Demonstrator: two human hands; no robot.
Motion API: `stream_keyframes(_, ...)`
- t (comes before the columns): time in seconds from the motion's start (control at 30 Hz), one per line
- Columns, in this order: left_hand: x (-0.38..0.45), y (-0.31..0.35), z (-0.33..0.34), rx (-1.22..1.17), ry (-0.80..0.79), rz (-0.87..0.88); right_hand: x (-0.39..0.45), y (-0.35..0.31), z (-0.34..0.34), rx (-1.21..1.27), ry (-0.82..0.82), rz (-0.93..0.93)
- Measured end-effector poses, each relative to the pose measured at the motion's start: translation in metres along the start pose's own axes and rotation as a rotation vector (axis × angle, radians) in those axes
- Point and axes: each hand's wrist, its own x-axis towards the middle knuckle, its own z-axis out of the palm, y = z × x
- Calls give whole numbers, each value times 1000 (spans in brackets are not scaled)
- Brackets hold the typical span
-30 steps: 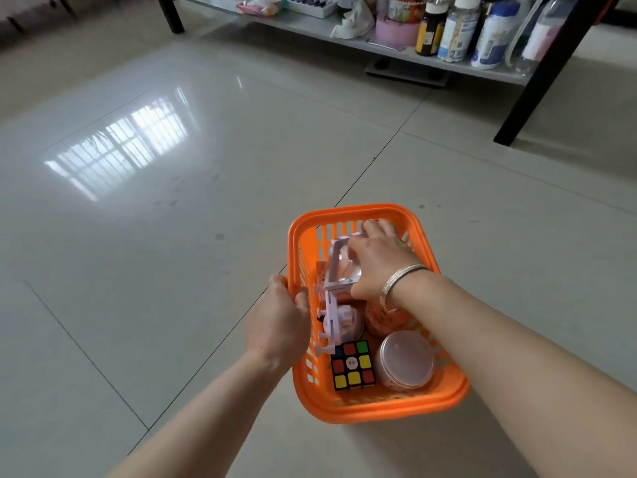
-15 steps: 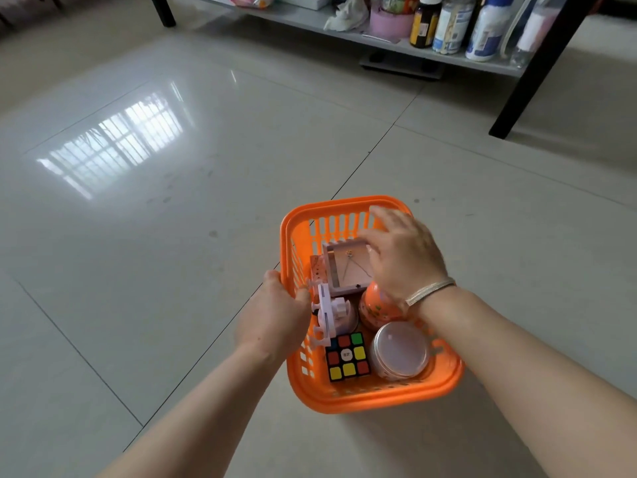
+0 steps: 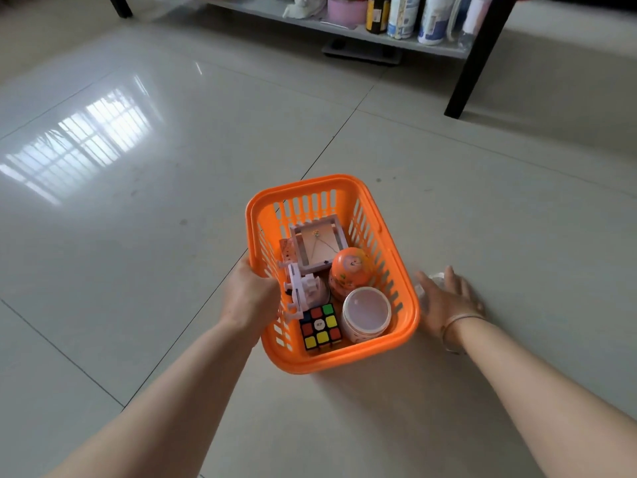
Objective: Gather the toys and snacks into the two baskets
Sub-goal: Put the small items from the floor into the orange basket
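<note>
The orange basket (image 3: 377,215) stands on the tiled floor (image 3: 172,208), near the middle of the view. The left hand (image 3: 250,298) grips its left rim, at about 9 o'clock of the basket, with the fingers curled over the edge. Inside the basket, a puzzle cube (image 3: 320,326) lies at 6 o'clock, and a round jar with a pale lid (image 3: 366,313) is just beside it on the right. An orange egg-shaped toy (image 3: 351,267) sits in the centre, touching a white square frame (image 3: 319,248) at 12 o'clock. A white plastic toy with pegs (image 3: 301,291) leans against the left wall. The right hand (image 3: 444,301) is outside the basket, at 3 o'clock, low over the floor with its fingers spread and relaxed. It is blurred, and something clear seems to be under it, but I cannot tell what. A shelf with bottles (image 3: 400,15) is far at 12 o'clock.
</note>
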Motion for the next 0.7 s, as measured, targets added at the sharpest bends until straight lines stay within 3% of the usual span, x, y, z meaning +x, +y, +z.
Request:
stream_keyframes(0.23, -4, 4, 1, 65, -24, 18, 3, 5, -1, -13, 212, -29)
stream_keyframes(0.33, -6, 5, 4, 80, -46, 38, 1, 1, -31, 235, 496, -74)
stream_keyframes(0.4, -7, 7, 6, 93, -61, 51, -4, -13, -66, 380, 733, -225)
stream_keyframes(0.47, -9, 9, 7, 108, -69, 54, -16, -39, -95, 419, 853, -441)
stream_keyframes(0.53, -10, 11, 7, 111, -74, 53, -30, -70, -113, 298, 849, -650)
stream_keyframes(0.6, -11, 12, 8, 116, -74, 53, -41, -101, -114, 75, 683, -812)
stream_keyframes(0.7, -11, 11, 8, 109, -71, 41, -37, -134, -97, -211, 402, -823)
